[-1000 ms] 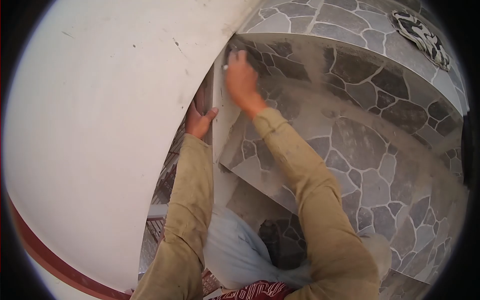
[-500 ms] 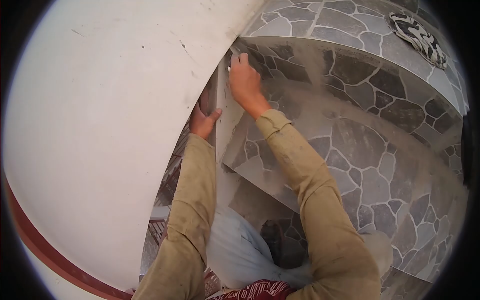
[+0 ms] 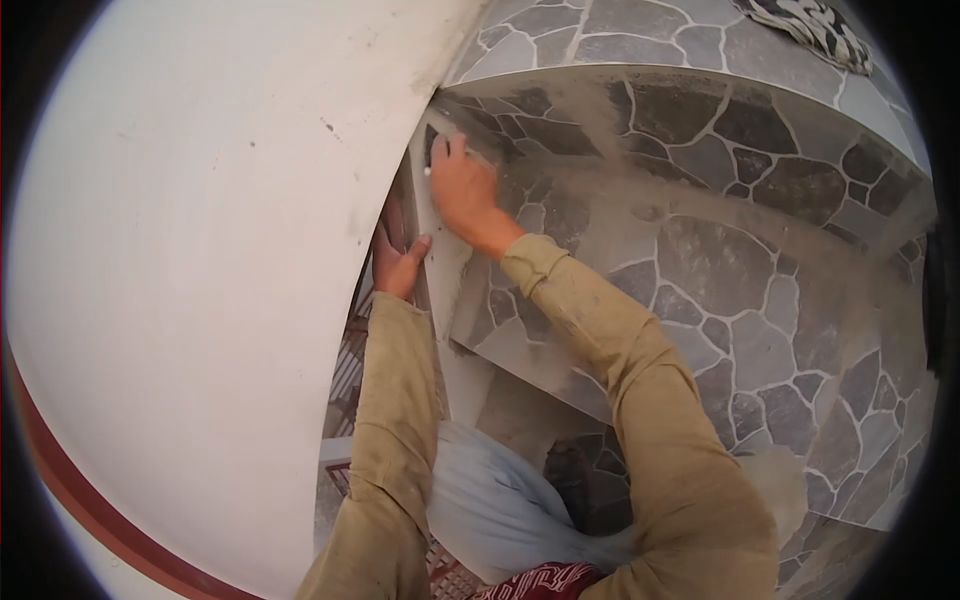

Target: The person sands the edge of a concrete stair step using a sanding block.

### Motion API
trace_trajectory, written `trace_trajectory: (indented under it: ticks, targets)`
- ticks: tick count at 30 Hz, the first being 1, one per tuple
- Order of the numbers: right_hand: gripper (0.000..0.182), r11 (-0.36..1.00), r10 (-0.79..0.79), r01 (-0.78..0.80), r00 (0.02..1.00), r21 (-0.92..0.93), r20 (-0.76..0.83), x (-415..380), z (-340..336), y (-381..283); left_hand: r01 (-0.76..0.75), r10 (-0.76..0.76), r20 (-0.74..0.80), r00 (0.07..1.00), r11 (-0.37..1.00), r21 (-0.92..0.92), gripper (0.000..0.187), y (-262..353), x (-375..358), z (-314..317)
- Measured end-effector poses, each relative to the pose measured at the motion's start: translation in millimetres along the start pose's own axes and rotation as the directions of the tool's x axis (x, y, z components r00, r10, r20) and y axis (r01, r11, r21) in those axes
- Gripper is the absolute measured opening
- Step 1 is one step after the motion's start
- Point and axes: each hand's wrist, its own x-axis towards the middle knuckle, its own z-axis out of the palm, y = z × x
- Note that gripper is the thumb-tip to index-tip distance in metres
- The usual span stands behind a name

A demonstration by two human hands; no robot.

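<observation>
My right hand (image 3: pixel 464 195) is closed around a small flat tool with a dark blade-like end (image 3: pixel 431 142). A white bit of it pokes out beside the fingers, and the rest is hidden in my grip. The tool is at the far end of a narrow, dusty, pale ledge (image 3: pixel 447 270), close to the corner by the white wall. Nearer to me, my left hand (image 3: pixel 398 265) grips the ledge's left edge, thumb on top. Its fingers reach into the gap between ledge and wall and are partly hidden.
A large white wall panel (image 3: pixel 210 250) fills the left side. Dusty grey stone-patterned steps (image 3: pixel 715 265) rise to the right. A black-and-white cloth (image 3: pixel 815 30) lies on the upper step. Red-brown grating (image 3: pixel 345 375) shows below through the gap. My bent leg (image 3: pixel 495 490) is beneath my arms.
The view has shifted slightly. My right hand with the tool has come back a little along the ledge from the corner, and the dark end now shows. My left hand keeps its hold.
</observation>
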Motion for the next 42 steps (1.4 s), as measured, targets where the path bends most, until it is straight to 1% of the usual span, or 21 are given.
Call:
trace_trajectory:
  ticks: [1,2,4,6,8,10,12,14,18,20,21,23,24,26,27,29,32,35,39,41,42]
  targets:
    - [0.032,0.999,-0.038,0.038,0.999,0.000,-0.005,-1.9,-1.7,-1.0,0.014,-0.012,-0.014,1.000,0.993,0.121,0.096,0.2,2.7,0.2]
    - [0.032,1.000,-0.029,0.029,1.000,-0.004,-0.006,4.3,0.4,5.8,0.016,-0.016,-0.005,1.000,0.993,0.120,0.096,-1.6,4.6,2.5]
    - [0.035,0.999,-0.025,0.026,0.998,0.029,-0.054,15.8,7.7,16.5,0.050,-0.051,-0.025,0.998,0.998,-0.047,0.094,1.6,0.3,3.8]
    - [0.031,1.000,-0.029,0.029,0.999,-0.001,-0.038,6.5,15.5,3.9,0.023,-0.023,-0.034,0.999,0.999,0.026,0.094,3.3,2.3,2.1]
    - [0.028,0.999,-0.025,0.024,0.999,-0.032,-0.025,9.9,13.7,-1.5,0.051,-0.034,-0.063,0.997,0.958,0.284,0.095,-2.4,3.3,-3.6]
    - [0.021,0.999,0.008,-0.009,1.000,0.052,0.005,20.1,8.9,7.0,0.064,-0.050,-0.062,0.997,0.967,0.248,0.095,-0.8,4.4,-1.6]
    - [0.018,0.993,-0.060,0.066,0.996,0.101,-0.062,21.5,2.5,12.5,0.073,-0.060,-0.064,0.996,0.973,0.218,0.095,-2.4,-0.5,-2.8]
    - [0.017,0.999,0.028,-0.030,0.999,0.039,0.040,23.3,-1.5,1.8,0.025,-0.025,-0.042,0.999,1.000,0.001,0.094,-5.4,1.0,1.2]
    - [0.016,0.994,-0.091,0.092,0.995,0.062,-0.031,21.8,-5.3,0.9,0.129,-0.127,-0.037,0.991,0.989,0.070,0.093,15.8,-1.2,6.4]
    - [0.015,0.993,-0.103,0.105,0.994,0.054,-0.040,23.1,-6.5,5.7,0.106,-0.106,-0.003,0.994,0.994,-0.018,0.094,10.1,-1.2,3.1]
    - [0.015,0.993,-0.102,0.104,0.994,0.057,-0.042,20.3,-8.1,0.9,0.104,-0.104,-0.004,0.995,0.994,-0.015,0.094,4.3,-0.5,-0.7]
    - [0.014,0.991,-0.113,0.116,0.992,0.058,-0.055,16.7,-12.5,-10.6,0.104,-0.098,-0.035,0.995,0.952,0.289,0.097,-3.8,5.9,-7.7]
    - [0.014,0.992,-0.111,0.115,0.992,0.057,-0.061,18.9,-8.5,-7.1,0.098,-0.094,-0.031,0.995,0.952,0.291,0.097,-4.4,7.6,-7.1]
    - [0.015,0.984,-0.167,0.175,0.976,0.046,-0.143,17.4,6.1,4.7,0.125,-0.122,-0.042,0.992,0.990,0.068,0.099,-7.4,4.1,-3.2]
    - [0.015,0.984,-0.163,0.171,0.977,0.047,-0.140,16.8,2.8,2.7,0.129,-0.126,-0.041,0.991,0.989,0.070,0.099,-2.7,1.1,-1.0]
    - [0.015,0.992,-0.039,0.048,0.996,0.113,-0.086,19.8,-4.1,-4.1,0.134,-0.135,-0.012,0.991,0.991,-0.023,0.100,9.0,-1.0,2.7]
    - [0.016,0.990,-0.091,0.090,0.996,0.109,0.010,7.5,-12.0,-16.1,0.192,-0.189,-0.049,0.981,0.977,0.091,0.099,12.5,-0.3,2.3]
    - [0.019,0.995,-0.032,0.035,0.999,0.090,-0.033,22.8,-0.1,0.3,0.092,-0.092,0.023,0.996,0.995,-0.027,0.098,19.2,-3.3,6.1]
    - [0.025,0.996,0.035,-0.030,0.998,0.088,-0.060,16.6,4.1,-7.9,0.171,-0.171,0.026,0.985,0.985,0.002,0.097,8.7,1.7,-0.6]
    - [0.026,0.995,0.046,-0.037,0.995,0.094,-0.092,1.5,11.9,-22.8,0.096,-0.100,0.015,0.995,0.976,0.193,0.096,-3.7,6.5,-6.6]
    - [0.027,0.995,0.043,-0.032,0.993,0.096,-0.114,-2.1,17.0,-23.7,0.098,-0.109,0.043,0.993,0.973,0.208,0.096,-5.9,11.0,-8.3]
